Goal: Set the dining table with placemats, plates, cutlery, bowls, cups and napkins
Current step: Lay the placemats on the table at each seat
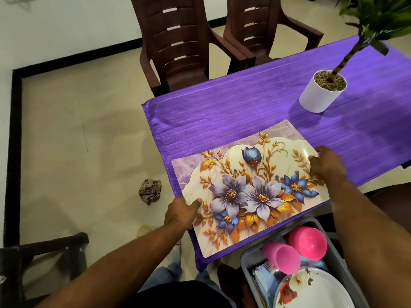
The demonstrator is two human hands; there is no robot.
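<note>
Already I had both hands' fingers pinching the placemat point(249, 185) by its short ends, long axis along the table point(244, 103) edge.

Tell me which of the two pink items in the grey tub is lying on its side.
The pink cup, nearer the tub's left wall, lies tipped with its mouth facing the camera; the pink bowl beside it rests upside down.

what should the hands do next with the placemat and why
Probably let go and reach for the plate in the bin. The placemat already lies flat on the table, near its edge, with the left hand and right hand at its two ends, and nothing stands on it.
</note>
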